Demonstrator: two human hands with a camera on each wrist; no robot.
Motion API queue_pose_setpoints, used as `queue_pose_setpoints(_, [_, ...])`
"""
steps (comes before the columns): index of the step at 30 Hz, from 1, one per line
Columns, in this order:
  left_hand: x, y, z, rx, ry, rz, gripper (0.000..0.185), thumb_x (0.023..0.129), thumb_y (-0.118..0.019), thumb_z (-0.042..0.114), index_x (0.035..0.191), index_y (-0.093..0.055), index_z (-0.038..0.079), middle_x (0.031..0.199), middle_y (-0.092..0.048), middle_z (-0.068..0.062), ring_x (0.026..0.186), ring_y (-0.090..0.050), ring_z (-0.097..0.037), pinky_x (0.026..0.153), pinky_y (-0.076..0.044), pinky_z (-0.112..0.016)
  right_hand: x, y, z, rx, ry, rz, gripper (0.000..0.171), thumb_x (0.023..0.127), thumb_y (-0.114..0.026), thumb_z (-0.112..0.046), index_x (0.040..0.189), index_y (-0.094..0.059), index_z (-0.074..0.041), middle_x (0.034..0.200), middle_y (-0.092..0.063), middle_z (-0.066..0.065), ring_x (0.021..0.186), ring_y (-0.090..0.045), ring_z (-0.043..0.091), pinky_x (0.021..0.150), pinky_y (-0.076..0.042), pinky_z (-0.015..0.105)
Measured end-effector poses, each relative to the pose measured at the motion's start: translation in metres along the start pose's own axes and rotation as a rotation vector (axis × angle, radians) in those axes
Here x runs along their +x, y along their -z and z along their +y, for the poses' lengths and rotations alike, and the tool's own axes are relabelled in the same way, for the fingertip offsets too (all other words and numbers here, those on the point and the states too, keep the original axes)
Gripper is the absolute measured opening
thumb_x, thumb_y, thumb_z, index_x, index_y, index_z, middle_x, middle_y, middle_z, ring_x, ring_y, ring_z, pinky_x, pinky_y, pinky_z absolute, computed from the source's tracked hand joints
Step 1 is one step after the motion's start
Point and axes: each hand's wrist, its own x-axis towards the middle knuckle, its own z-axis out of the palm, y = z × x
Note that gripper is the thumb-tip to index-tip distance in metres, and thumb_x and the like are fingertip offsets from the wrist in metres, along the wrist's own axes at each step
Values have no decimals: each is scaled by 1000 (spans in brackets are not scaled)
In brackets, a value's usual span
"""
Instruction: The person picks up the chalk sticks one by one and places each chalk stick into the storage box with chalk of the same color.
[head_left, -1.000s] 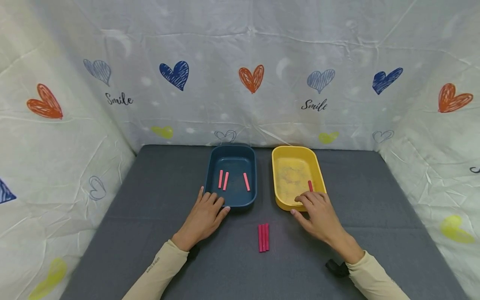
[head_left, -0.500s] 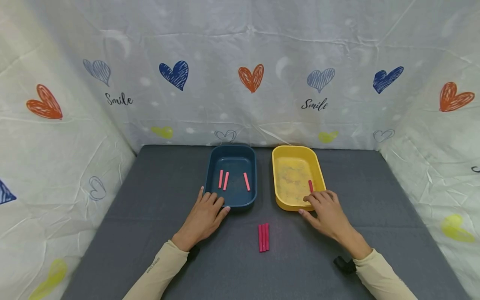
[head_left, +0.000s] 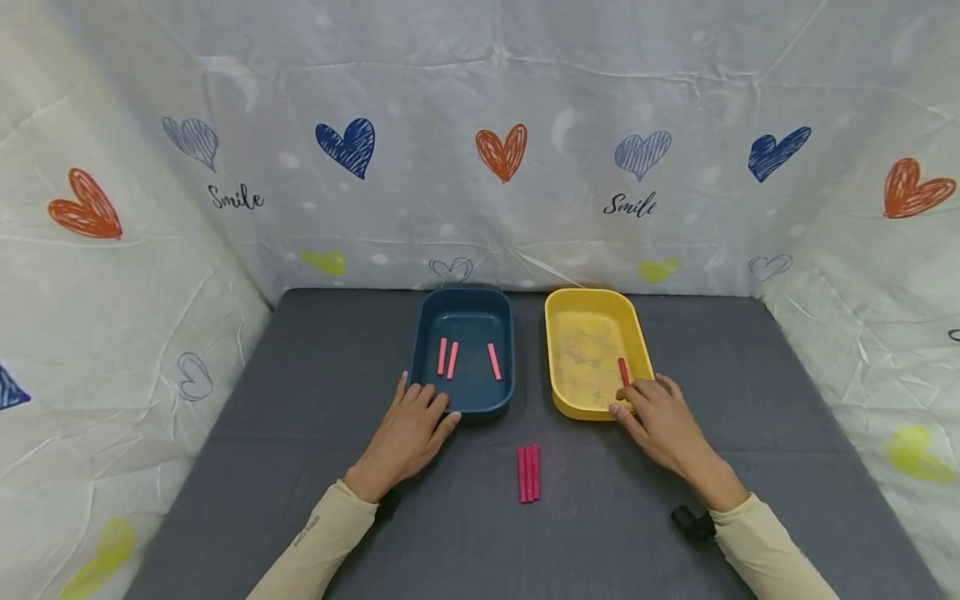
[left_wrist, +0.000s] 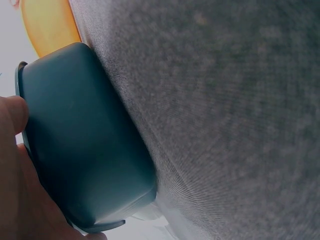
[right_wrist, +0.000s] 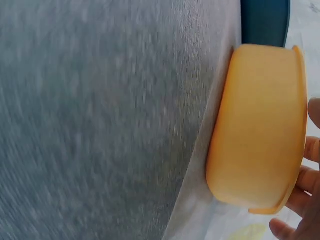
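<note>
The left hand (head_left: pixel 408 429) lies flat, fingers straight, touching the near rim of the dark blue plastic tray (head_left: pixel 466 400). The right hand (head_left: pixel 660 421) rests its loosely bent fingers on the near right corner of the yellow plastic tray (head_left: pixel 558 392) beside it, gripping nothing

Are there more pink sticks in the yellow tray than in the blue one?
No, the yellow tray holds just one pink stick, while the blue tray holds three pink sticks.
</note>
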Motion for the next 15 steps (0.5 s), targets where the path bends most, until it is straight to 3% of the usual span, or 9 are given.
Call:
queue_pose_setpoints(8, [0,0,0,-6,-1,-2,29,101,-52,40,100,-61,12,93,-55,-6,98,-53,-27,115,-26,-64,-1,-1,7,-9,43,-56,20,97,-60,-32,93,-69,-15,93,-66,3,95,-64,25,112,-30,59])
queue_pose_setpoints(15, [-1,-1,0,-9,1,-4,29,100,-54,40,100,-61,12,92,-55,-7,98,-53,-27,115,-25,-64,-1,-3,10,-16,117,-41,17,97,-61,-29,87,-67,-16,89,-66,1,92,-64,23,113,-30,59])
